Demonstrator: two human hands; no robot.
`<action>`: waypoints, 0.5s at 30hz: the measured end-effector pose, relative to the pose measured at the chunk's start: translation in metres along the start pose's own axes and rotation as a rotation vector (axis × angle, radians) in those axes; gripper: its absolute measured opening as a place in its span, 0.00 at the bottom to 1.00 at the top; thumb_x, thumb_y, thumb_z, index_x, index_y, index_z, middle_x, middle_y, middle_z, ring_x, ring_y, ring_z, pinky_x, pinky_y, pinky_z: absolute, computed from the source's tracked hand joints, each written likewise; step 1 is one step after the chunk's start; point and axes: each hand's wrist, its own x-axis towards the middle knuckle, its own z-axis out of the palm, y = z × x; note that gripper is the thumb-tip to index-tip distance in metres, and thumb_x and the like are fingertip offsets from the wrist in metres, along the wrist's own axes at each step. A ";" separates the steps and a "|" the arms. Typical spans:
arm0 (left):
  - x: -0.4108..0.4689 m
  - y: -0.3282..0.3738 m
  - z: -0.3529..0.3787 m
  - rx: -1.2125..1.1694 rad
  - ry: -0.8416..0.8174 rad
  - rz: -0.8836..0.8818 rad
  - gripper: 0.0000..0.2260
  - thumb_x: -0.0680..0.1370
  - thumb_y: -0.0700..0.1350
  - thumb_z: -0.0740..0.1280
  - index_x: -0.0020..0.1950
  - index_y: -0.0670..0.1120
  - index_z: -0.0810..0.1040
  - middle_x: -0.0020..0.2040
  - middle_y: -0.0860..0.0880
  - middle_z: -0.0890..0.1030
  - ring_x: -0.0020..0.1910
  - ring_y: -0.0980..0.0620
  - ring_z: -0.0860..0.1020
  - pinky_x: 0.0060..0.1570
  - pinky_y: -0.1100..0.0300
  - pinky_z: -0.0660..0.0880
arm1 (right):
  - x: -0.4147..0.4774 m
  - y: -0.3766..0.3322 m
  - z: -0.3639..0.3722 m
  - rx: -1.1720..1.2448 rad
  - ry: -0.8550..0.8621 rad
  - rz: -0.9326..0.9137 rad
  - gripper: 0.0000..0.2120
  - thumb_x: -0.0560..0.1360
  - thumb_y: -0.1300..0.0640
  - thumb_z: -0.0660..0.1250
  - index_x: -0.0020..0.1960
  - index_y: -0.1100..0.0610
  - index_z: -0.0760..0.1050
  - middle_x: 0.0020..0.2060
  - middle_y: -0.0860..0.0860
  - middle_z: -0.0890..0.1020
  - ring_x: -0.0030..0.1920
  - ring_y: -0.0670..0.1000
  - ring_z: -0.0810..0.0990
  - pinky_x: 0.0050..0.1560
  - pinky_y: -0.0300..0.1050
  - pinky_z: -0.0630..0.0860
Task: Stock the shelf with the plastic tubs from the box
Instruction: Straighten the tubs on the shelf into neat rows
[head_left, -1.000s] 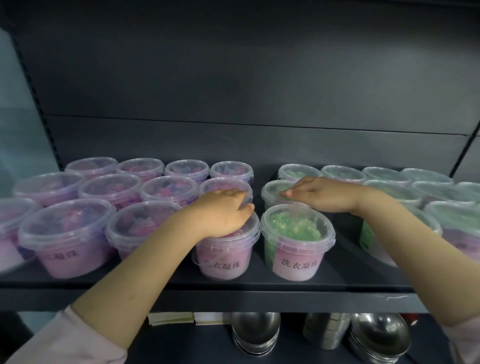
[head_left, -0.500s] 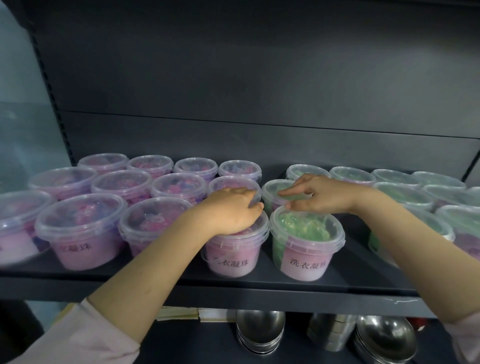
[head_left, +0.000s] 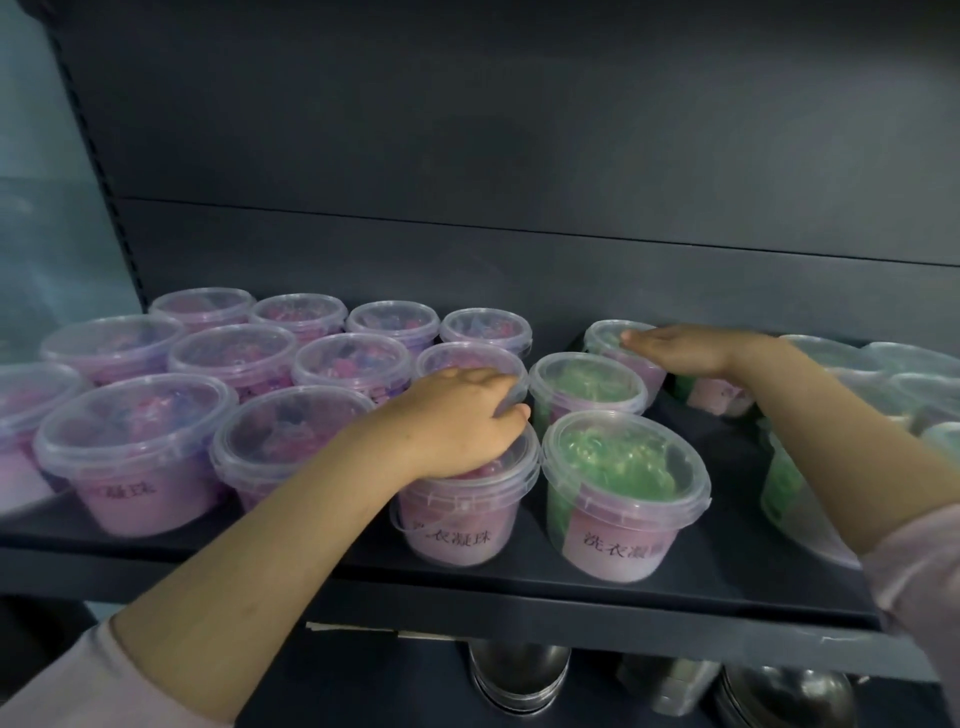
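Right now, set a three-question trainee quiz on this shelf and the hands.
1. True or false: the left hand sits on the front tub of green beads.
2. The right hand lies: A) flat on the lid of a rear clear plastic tub; B) round a spoon; C) on a cardboard box.
3. Fill in: below the dark metal shelf, the stacked shiny things are steel ____.

Key: 1 false, it sits on the front clear plastic tub of pink beads; 2 A; 3 bowls.
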 end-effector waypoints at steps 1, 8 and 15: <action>0.000 0.000 0.000 -0.007 -0.002 -0.004 0.26 0.81 0.59 0.50 0.78 0.52 0.54 0.78 0.52 0.55 0.76 0.50 0.54 0.72 0.53 0.53 | 0.004 -0.002 0.000 -0.010 0.000 -0.001 0.33 0.77 0.31 0.48 0.75 0.48 0.62 0.76 0.50 0.61 0.76 0.53 0.58 0.76 0.52 0.53; 0.001 -0.001 0.001 -0.007 -0.015 -0.024 0.27 0.80 0.60 0.49 0.77 0.54 0.54 0.78 0.53 0.55 0.76 0.50 0.53 0.73 0.50 0.54 | 0.016 -0.039 0.010 -0.047 -0.069 -0.078 0.37 0.73 0.26 0.47 0.71 0.46 0.69 0.73 0.48 0.67 0.73 0.52 0.65 0.75 0.53 0.57; 0.003 -0.002 0.002 -0.002 -0.001 -0.020 0.27 0.80 0.61 0.50 0.77 0.53 0.55 0.78 0.53 0.56 0.76 0.50 0.53 0.73 0.51 0.53 | 0.024 -0.046 0.011 -0.047 -0.071 -0.119 0.32 0.76 0.29 0.49 0.71 0.46 0.69 0.73 0.49 0.67 0.73 0.52 0.65 0.74 0.53 0.58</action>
